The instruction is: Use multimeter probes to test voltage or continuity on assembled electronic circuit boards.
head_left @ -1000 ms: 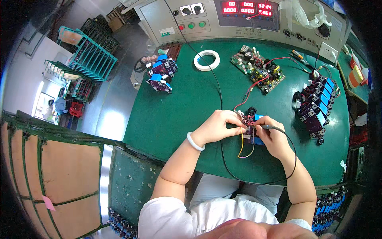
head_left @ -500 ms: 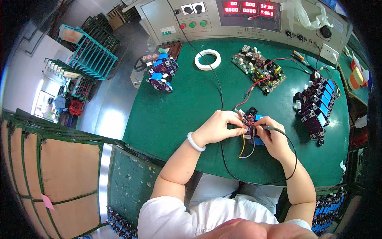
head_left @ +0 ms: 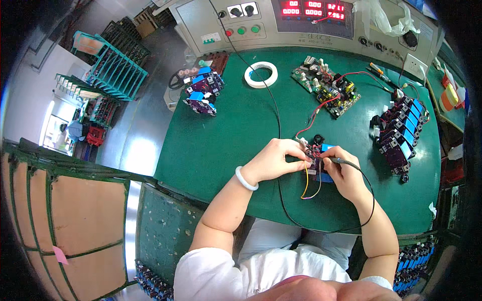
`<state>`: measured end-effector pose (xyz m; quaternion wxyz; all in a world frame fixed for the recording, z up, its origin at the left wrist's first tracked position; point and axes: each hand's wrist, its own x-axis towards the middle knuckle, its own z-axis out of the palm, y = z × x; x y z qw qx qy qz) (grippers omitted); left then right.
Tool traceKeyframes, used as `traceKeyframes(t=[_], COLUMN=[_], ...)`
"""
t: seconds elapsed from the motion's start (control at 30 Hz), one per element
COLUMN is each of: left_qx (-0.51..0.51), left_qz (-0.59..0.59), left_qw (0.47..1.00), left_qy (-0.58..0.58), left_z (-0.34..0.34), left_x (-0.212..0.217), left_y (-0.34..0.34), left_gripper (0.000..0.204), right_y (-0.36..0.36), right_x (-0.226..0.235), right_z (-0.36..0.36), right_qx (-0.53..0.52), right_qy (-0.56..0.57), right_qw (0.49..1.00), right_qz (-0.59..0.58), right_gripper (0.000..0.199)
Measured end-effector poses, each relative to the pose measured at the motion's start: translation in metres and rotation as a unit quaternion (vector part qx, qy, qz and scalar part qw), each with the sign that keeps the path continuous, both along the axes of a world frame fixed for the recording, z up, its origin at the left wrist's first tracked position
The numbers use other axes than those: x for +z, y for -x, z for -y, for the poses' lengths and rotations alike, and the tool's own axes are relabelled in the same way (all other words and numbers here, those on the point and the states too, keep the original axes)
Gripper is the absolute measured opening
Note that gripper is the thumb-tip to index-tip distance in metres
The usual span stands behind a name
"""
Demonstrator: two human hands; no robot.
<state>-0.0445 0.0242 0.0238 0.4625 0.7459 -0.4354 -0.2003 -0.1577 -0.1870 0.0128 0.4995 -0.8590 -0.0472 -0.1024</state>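
A small purple circuit board (head_left: 312, 171) with a blue block (head_left: 325, 177) lies on the green table before me. My left hand (head_left: 283, 158) is closed at its left side, thumb and forefinger pinched over the parts. What those fingertips grip is hidden. In my right hand (head_left: 344, 173) is a black pen-like probe (head_left: 337, 160), its tip end pointing at the board and its cable trailing back over the wrist. A yellow and white wire (head_left: 306, 188) loops below my fingertips. Red leads (head_left: 315, 118) run from the board to a larger green circuit board (head_left: 329, 85).
Several purple boards with blue blocks stand at the right (head_left: 401, 133) and far left (head_left: 203, 90). A white tape roll (head_left: 260, 75) and a screwdriver-like tool (head_left: 379, 71) lie farther back. A grey instrument panel (head_left: 226, 30) with red digits borders the table. The black cable (head_left: 277, 113) crosses the tabletop.
Both hands keep almost the same pose at the small board. One of the red readings on the panel has changed slightly.
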Motion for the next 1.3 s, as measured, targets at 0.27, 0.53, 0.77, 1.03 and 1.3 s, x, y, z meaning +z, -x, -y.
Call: traceKeyframes(t=[0.27,0.53,0.77,1.03,1.3], left_qx=[0.0,0.035,0.057,0.058,0.047], left_qz=[0.023,0.073,0.041,0.037,0.044], left_qw=[1.0,0.996,0.997,0.998,0.997], left_qy=[0.008,0.039,0.017,0.011,0.029], left_z=[0.0,0.002,0.008,0.005,0.006], left_x=[-0.003,0.005,0.009,0.006,0.008], left_y=[0.002,0.001,0.007,0.007,0.004], left_gripper=[0.02,0.014,0.013,0.013,0.012], right_y=[0.002,-0.002,0.003,0.001,-0.003], right_x=[-0.003,-0.003,-0.001,-0.005,-0.003], right_z=[-0.001,0.002,0.002,-0.005,-0.005], right_qx=[-0.004,-0.028,-0.028,-0.011,-0.011], right_qy=[-0.014,-0.062,-0.047,-0.039,-0.015], right_qw=[1.0,0.996,0.996,0.996,0.997], right_qz=[-0.023,0.066,0.072,0.076,0.077], right_gripper=[0.008,0.009,0.008,0.007,0.008])
